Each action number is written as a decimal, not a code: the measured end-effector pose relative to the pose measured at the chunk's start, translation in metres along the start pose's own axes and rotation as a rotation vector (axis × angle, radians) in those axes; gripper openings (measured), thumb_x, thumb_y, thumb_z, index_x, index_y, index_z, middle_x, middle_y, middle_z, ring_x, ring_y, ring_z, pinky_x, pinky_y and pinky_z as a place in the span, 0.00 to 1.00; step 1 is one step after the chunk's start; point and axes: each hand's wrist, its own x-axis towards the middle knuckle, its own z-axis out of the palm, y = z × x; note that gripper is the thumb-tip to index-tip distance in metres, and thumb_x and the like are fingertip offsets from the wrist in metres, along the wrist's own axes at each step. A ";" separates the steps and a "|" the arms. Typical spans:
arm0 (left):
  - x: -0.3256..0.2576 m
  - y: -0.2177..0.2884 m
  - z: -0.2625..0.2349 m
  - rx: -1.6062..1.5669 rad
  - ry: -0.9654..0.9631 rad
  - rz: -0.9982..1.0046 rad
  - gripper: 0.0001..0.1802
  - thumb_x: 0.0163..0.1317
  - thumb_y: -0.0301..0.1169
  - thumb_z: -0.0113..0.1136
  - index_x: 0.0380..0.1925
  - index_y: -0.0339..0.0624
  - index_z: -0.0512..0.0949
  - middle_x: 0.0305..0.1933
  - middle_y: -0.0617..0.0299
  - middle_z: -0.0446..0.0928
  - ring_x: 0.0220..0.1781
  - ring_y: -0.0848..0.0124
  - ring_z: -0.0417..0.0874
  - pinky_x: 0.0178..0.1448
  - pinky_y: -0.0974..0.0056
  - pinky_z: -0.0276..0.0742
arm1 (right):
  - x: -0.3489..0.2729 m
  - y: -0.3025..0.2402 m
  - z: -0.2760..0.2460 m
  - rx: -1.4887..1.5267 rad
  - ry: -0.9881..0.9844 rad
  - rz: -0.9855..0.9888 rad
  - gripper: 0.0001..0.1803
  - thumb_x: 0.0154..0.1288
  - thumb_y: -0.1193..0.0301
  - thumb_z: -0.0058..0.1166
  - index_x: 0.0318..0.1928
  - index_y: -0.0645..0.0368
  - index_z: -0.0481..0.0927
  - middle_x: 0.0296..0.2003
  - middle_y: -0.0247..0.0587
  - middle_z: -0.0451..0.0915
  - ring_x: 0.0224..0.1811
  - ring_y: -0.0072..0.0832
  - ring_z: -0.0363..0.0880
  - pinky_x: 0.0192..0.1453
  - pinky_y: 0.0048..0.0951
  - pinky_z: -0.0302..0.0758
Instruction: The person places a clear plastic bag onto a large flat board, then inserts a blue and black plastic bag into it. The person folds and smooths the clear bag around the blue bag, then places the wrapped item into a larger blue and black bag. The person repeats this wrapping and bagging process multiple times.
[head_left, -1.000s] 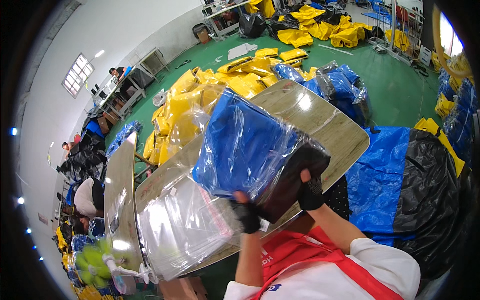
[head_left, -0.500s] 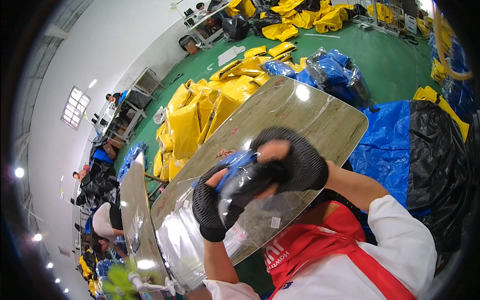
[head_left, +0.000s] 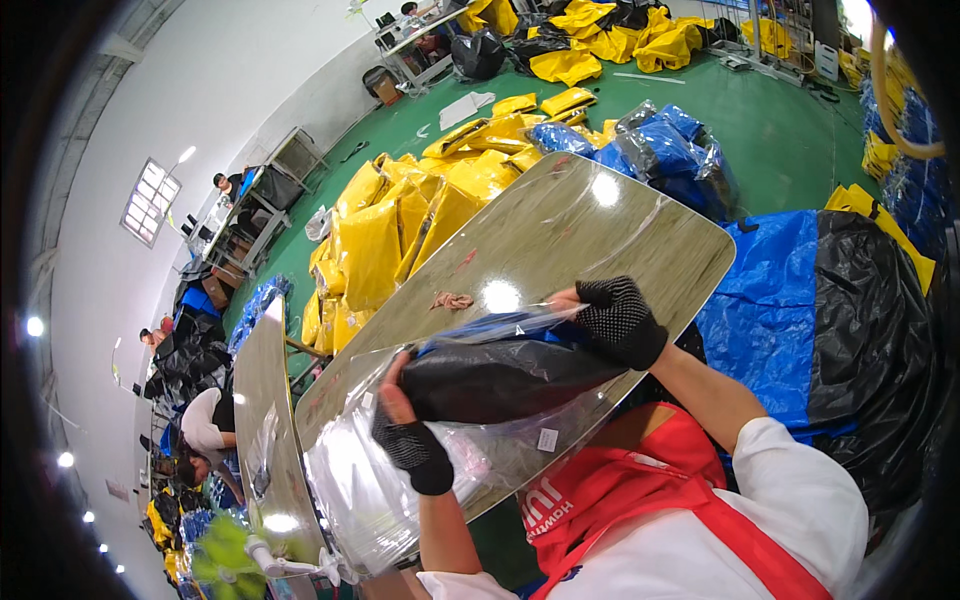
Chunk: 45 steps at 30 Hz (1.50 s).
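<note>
Green floor (head_left: 780,150) surrounds a wood-grain table (head_left: 600,225), with yellow packets (head_left: 370,255) heaped beyond its far edge. Clear plastic sleeves (head_left: 350,490) cover its left end. Above the near edge I see a black-and-blue bundle (head_left: 500,380) in clear film (head_left: 585,408), held between both hands: the left hand (head_left: 412,440) curls at one end, the right hand (head_left: 622,322) pinches the other. Slick film could slide from so light a hold, or split if pulled hard over bulky folds; bunching could crease the small white label (head_left: 547,440).
</note>
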 end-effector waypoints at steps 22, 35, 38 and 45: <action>0.071 0.008 -0.066 0.249 -0.315 -0.207 0.20 0.67 0.45 0.48 0.31 0.37 0.77 0.23 0.65 0.74 0.26 0.77 0.73 0.36 0.72 0.67 | 0.080 -0.072 -0.006 -0.242 -0.456 0.337 0.11 0.60 0.64 0.58 0.32 0.60 0.83 0.13 0.28 0.71 0.13 0.16 0.69 0.14 0.20 0.63; -0.027 -0.095 0.081 0.345 -0.668 0.214 0.14 0.57 0.34 0.62 0.41 0.38 0.77 0.34 0.54 0.78 0.36 0.61 0.80 0.41 0.61 0.74 | 0.068 0.141 0.025 -0.384 -0.563 0.402 0.12 0.55 0.65 0.59 0.34 0.63 0.84 0.24 0.40 0.83 0.26 0.19 0.76 0.33 0.24 0.72; -0.022 -0.118 0.094 0.209 -0.736 -0.180 0.16 0.58 0.32 0.56 0.46 0.39 0.73 0.32 0.55 0.77 0.35 0.56 0.79 0.38 0.59 0.73 | 0.073 0.129 0.024 -0.535 -0.648 0.409 0.14 0.57 0.63 0.56 0.35 0.62 0.83 0.24 0.45 0.82 0.28 0.29 0.80 0.38 0.30 0.74; -0.009 -0.116 0.086 0.463 -0.317 0.079 0.34 0.53 0.31 0.62 0.59 0.35 0.63 0.51 0.45 0.73 0.52 0.49 0.74 0.57 0.58 0.69 | 0.089 0.153 0.024 -1.037 -0.643 0.269 0.21 0.61 0.54 0.43 0.34 0.58 0.81 0.33 0.54 0.80 0.39 0.51 0.78 0.45 0.44 0.74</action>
